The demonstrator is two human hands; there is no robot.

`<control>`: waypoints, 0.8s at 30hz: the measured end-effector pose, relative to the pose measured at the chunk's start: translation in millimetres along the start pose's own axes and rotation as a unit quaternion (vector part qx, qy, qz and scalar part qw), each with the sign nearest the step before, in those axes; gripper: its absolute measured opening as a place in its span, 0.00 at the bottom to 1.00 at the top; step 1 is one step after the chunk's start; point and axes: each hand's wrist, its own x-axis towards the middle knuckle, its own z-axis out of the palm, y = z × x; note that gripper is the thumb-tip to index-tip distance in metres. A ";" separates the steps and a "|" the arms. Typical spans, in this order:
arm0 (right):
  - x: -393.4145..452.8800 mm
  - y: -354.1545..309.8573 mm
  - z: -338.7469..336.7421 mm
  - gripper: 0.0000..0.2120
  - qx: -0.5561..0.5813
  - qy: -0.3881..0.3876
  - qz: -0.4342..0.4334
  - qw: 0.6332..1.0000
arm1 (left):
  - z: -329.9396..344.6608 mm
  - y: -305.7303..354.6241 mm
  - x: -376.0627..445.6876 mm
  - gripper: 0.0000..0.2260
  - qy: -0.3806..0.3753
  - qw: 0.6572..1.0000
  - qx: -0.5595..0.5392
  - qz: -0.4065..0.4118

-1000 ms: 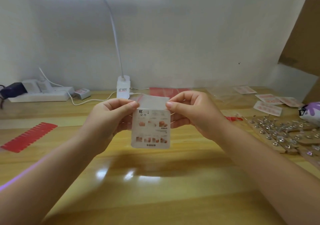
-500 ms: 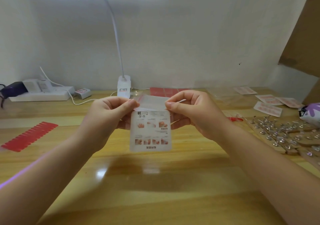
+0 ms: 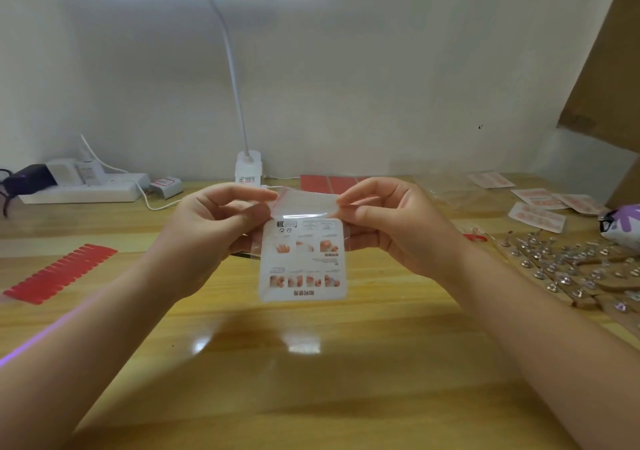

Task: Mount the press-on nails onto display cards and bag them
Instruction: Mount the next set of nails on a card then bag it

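A clear plastic bag (image 3: 304,204) with a red strip at its mouth hangs upright above the wooden table (image 3: 311,363). Inside it sits a white display card (image 3: 303,259), its printed instruction side facing me, upside down. My left hand (image 3: 214,228) pinches the bag's top left corner between thumb and fingers. My right hand (image 3: 391,224) pinches the top right corner the same way. The bag's top flap stands above the card's upper edge. Any nails on the card's far side are hidden.
A red strip of nail tabs (image 3: 60,273) lies at the left. Several small silver-tipped pieces on brown holders (image 3: 575,266) spread at the right, with bagged cards (image 3: 540,207) behind them. A lamp base (image 3: 248,171), a power strip (image 3: 79,190) and a red sheet (image 3: 329,183) line the back.
The card has slid lower inside the bag, leaving more of the empty top flap showing. Both hands stayed at the top corners and have spread slightly apart.
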 end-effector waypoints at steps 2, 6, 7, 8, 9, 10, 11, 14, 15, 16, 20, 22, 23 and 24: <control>-0.7 0.3 -1.1 0.10 0.009 -0.008 -0.001 1.000 | -1.2 -0.2 0.1 0.06 -0.005 1.000 0.003 0.010; 0.2 1.6 -3.5 0.12 0.015 -0.011 -0.008 1.000 | -2.0 -0.4 -0.9 0.06 -0.012 0.999 0.007 0.031; 0.5 2.1 -3.8 0.10 0.017 -0.014 -0.007 1.000 | -1.8 -0.4 -1.1 0.07 -0.010 0.999 0.009 0.037; 0.5 2.0 -3.8 0.07 0.021 -0.016 -0.004 1.000 | -1.4 -0.4 -1.1 0.07 -0.008 0.999 0.014 0.044; 0.7 2.1 -3.9 0.05 0.025 -0.018 0.001 1.000 | -1.2 -0.1 -1.2 0.07 -0.007 0.998 0.019 0.052; 1.1 1.8 -3.7 0.02 0.027 -0.020 0.005 0.999 | -0.9 0.6 -1.3 0.07 -0.006 0.998 0.026 0.060; 1.5 1.9 -3.6 0.03 0.023 -0.017 0.006 1.000 | -0.7 1.2 -1.5 0.07 -0.005 0.997 0.032 0.068; 2.1 1.5 -1.7 0.06 -0.001 -0.002 0.007 1.000 | -0.7 2.0 -1.3 0.06 0.001 0.996 0.034 0.082; 2.1 1.9 -1.0 0.06 -0.007 0.001 0.006 1.000 | -0.8 2.7 -1.5 0.05 0.001 0.996 0.031 0.083; 2.0 2.0 -0.1 0.07 -0.009 0.003 0.008 1.000 | -1.1 3.0 -1.7 0.05 0.001 0.996 0.031 0.085; 1.3 -1.2 1.4 0.11 0.004 0.009 0.020 1.000 | -3.6 3.9 -1.4 0.05 -0.007 0.993 0.046 0.108; 0.7 -5.9 2.5 0.15 0.006 0.008 0.033 0.999 | -4.5 4.5 -1.2 0.07 -0.003 0.991 0.055 0.125; 0.5 -7.9 3.3 0.18 0.008 0.008 0.040 0.999 | -5.0 5.4 -1.5 0.08 -0.001 0.989 0.058 0.133; 0.0 -9.6 4.2 0.19 0.009 0.011 0.047 0.999 | -5.2 6.4 -1.9 0.09 0.000 0.988 0.060 0.140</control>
